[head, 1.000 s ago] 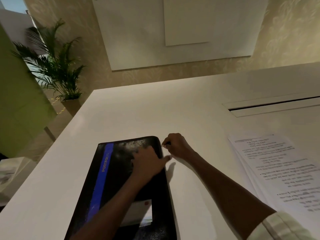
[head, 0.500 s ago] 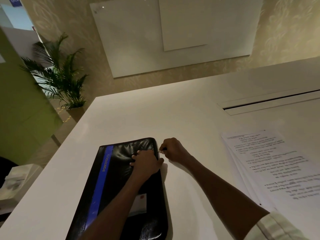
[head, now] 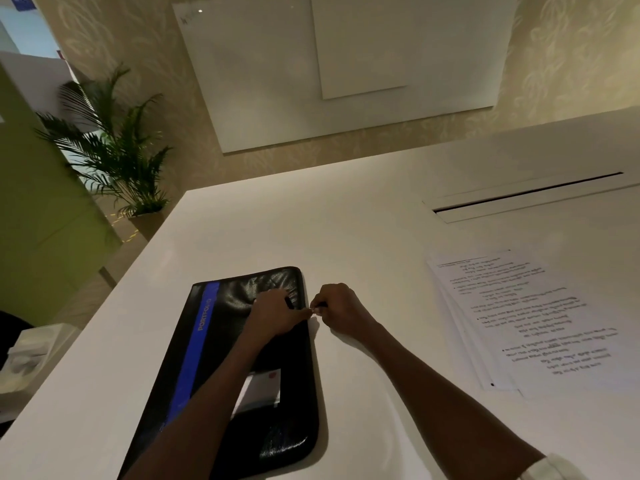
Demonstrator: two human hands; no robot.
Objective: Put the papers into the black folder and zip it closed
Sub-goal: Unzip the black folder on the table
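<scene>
Head view: the zipper pull at the black folder (head: 242,362)'s right edge is too small and dark to make out — only a sliver shows between the fingertips of the right hand (head: 337,308). The left forearm crosses the folder's near half and hides part of a white label on its cover, and the folder's near left corner is cut off by the frame. The right hand, just right of the folder's far right edge, is curled tight with thumb and forefinger pinched together on that sliver. The left hand (head: 275,315) rests on the folder's far right part, fingers bent and pressing the cover; whether its thumb also grips something at the edge I cannot tell. The folder lies flat on the white table (head: 311,220), closed. The papers (head: 533,320) lie in a loose stack well right of the folder — their print is blurred.
</scene>
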